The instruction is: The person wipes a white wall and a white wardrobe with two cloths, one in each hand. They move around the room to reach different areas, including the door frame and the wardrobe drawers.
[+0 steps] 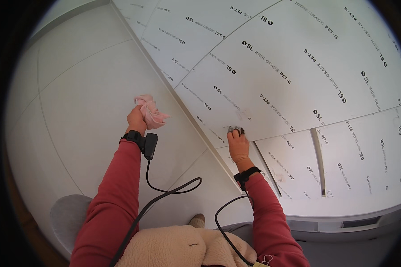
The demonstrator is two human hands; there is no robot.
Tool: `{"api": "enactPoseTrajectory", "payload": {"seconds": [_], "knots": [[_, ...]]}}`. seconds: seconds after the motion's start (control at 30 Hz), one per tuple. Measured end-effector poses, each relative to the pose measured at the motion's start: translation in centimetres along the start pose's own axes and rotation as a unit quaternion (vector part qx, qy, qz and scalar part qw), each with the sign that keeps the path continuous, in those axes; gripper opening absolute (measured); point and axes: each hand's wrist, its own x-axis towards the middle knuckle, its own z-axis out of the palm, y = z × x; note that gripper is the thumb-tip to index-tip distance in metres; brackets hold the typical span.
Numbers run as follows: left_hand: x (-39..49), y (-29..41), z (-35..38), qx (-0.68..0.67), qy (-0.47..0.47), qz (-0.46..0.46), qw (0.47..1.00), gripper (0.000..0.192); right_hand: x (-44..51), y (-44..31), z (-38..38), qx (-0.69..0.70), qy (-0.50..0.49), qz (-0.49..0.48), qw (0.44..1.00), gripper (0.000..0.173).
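My left hand (136,120) is closed around a crumpled pink cloth (152,113), held over the pale tiled floor. Farther right, my right hand (238,143) grips a small grey, dark-stained wad (235,129), its material unclear, pressed against a white cabinet panel (274,83) faced with printed protective film. Faint smudges show on the film just above the wad. Both forearms wear red sleeves, with black straps and cabled devices at the wrists.
Large pale tiles (87,83) cover the floor at left. A light base strip (187,110) runs diagonally along the cabinet's foot. Vertical gaps (317,160) part the lower right panels. Black cables (173,193) loop near my lap. A shoe (197,220) shows below.
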Motion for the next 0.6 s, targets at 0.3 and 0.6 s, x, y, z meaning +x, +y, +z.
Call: {"api": "enactPoseTrajectory", "payload": {"seconds": [0.3,0.6], "knots": [[-0.8,-0.6,1.0,-0.016,-0.031,0.008,0.999,0.035,7.3,15.7,-20.7,-0.073,0.277,0.231,0.930,0.010],[-0.4,-2.3,1.8,-0.002,-0.002,-0.018,1.000,0.037,5.0,8.4,-10.4,-0.078,0.215,0.121,0.966,0.013]]}}
